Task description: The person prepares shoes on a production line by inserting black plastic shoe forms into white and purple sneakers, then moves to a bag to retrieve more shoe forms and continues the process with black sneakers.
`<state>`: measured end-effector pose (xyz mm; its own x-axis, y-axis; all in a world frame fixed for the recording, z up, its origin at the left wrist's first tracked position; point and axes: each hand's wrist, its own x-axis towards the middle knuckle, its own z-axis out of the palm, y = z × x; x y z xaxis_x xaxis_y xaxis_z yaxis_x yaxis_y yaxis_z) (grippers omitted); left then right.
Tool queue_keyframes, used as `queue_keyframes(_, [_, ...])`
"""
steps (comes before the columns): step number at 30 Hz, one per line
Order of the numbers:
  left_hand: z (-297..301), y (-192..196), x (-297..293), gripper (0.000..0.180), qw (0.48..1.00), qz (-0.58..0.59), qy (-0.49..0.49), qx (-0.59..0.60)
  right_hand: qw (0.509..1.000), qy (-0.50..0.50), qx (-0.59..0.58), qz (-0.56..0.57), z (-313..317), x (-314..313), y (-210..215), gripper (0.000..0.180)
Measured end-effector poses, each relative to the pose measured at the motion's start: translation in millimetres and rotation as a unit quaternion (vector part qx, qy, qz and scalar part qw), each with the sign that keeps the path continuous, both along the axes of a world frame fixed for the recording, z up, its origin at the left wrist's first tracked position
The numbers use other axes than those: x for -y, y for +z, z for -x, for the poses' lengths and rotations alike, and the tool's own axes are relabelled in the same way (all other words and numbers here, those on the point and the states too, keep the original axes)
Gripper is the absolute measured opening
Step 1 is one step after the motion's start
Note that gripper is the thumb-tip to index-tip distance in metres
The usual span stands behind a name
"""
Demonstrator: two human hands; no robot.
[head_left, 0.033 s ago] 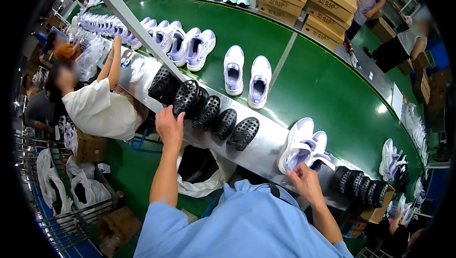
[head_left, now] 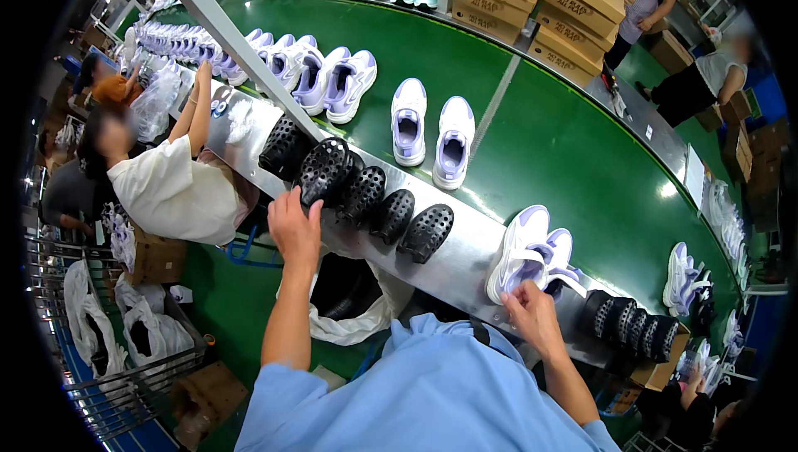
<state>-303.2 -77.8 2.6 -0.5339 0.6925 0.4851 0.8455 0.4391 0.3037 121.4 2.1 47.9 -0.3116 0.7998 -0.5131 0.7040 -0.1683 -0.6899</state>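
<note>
My left hand (head_left: 295,232) is closed on the near end of a black perforated shoe insert (head_left: 326,165), tilted up among others of its kind on the metal ledge. To its right along the ledge stand more inserts, among them a round-ended one (head_left: 428,233). My right hand (head_left: 532,312) pinches the heel opening of a white and lilac sneaker (head_left: 509,251); part of the grip is hidden by the fingers. Its mate (head_left: 561,246) lies against it on the right, with a white strap or tongue sticking out.
The green conveyor (head_left: 332,28) carries a sneaker pair (head_left: 409,119) and a long row at left. Nested black inserts (head_left: 628,327) lie right on the ledge. A white sack (head_left: 353,331) hangs below. A slanted metal post (head_left: 237,44) crosses near my left hand. A co-worker (head_left: 179,186) sits at left.
My left hand has shifted very slightly up and left along with the black shoe insert. My right hand and the sneakers look practically unmoved.
</note>
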Motion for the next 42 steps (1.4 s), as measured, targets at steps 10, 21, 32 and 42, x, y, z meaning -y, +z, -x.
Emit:
queue_keyframes(10, [-227,53,-7,0.055,0.885,-0.075,-0.319,0.331,0.872,-0.200,-0.382,0.232,33,-6,15,0.044])
queue_keyframes(21, [-302,-28,-46,0.013,0.626,0.008,-0.073,0.777,0.951,0.212,0.164,-0.153,-45,24,61,0.064])
queue_keyframes(32, [-314,-27,-113,0.061,0.914,0.123,-0.296,0.249,0.975,0.098,0.173,-0.095,-88,9,29,0.043])
queue_keyframes(42, [-294,-45,-153,0.028,0.811,0.230,-0.486,0.233,0.938,0.051,0.244,-0.243,-30,-7,-63,0.039])
